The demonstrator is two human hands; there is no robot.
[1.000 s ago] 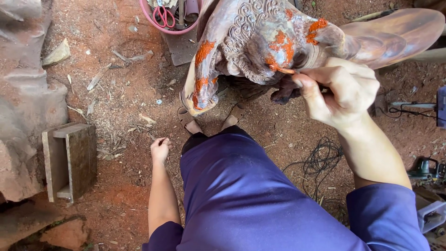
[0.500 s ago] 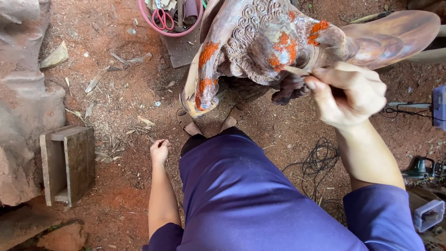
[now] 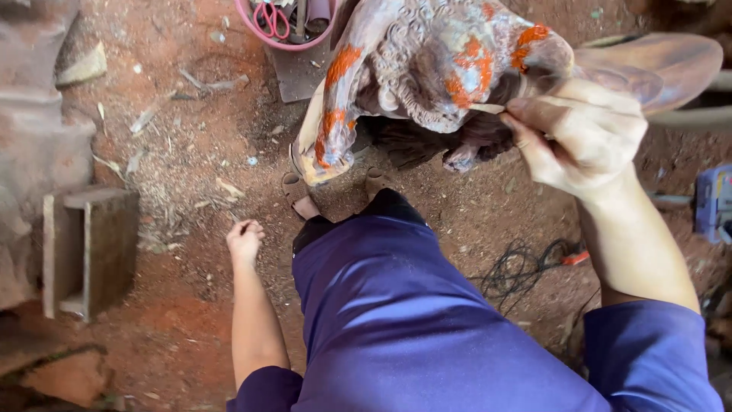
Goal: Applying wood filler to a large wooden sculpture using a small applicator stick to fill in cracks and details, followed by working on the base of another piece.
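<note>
Two hands: right [image 3: 587,141] pinched a thin stick [image 3: 488,109] against one carved wooden figure [image 3: 435,69] at upper centre; left [image 3: 244,240] hung loosely curled, empty, lower left. One pink basket [image 3: 263,34] above.
</note>
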